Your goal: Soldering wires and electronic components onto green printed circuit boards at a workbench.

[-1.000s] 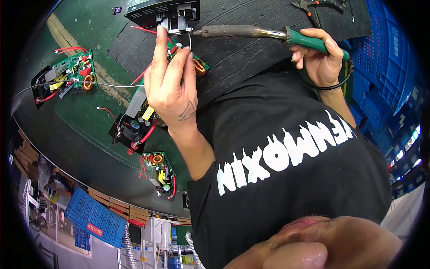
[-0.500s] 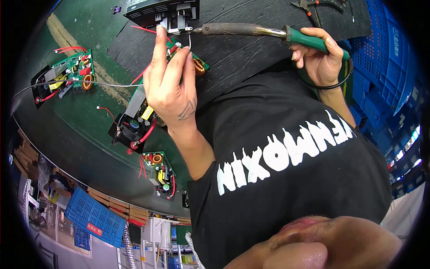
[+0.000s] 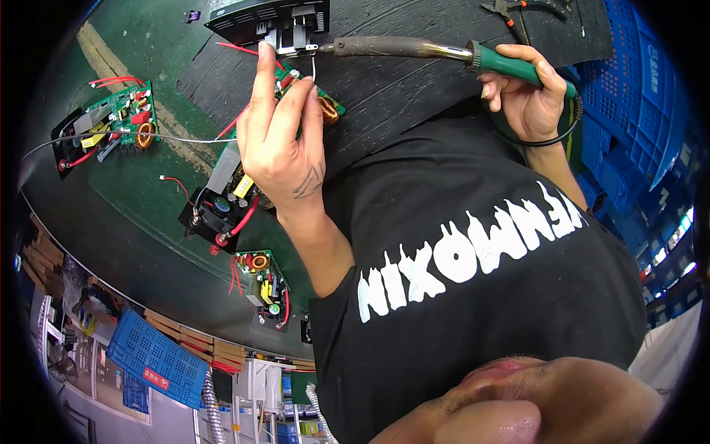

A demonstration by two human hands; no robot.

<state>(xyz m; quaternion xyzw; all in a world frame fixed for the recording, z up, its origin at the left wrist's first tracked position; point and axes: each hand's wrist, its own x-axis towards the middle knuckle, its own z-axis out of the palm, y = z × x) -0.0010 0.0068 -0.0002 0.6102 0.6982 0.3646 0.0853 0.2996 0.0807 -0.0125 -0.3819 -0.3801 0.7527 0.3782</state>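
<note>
My right hand (image 3: 534, 96) is wrapped round the green handle of a soldering iron (image 3: 414, 49). The iron's tip meets a metal terminal on the back of a black vented panel (image 3: 255, 21) at the top. A thin solder wire (image 3: 313, 68) is pinched in my left hand (image 3: 281, 144), its end close to the iron's tip. The wire's long tail runs off to the left. My left index finger reaches up to the panel, beside a red wire (image 3: 238, 47). Under this hand lies a green circuit board (image 3: 333, 103) with a copper coil, partly hidden.
Another circuit board (image 3: 118, 122) lies at the left, and a smaller board (image 3: 262, 285) sits near the table edge. A black fan plate (image 3: 214, 211) adjoins the middle board. Pliers (image 3: 504, 9) rest on the black mat (image 3: 399, 89). Blue crates (image 3: 621, 96) stand at the right.
</note>
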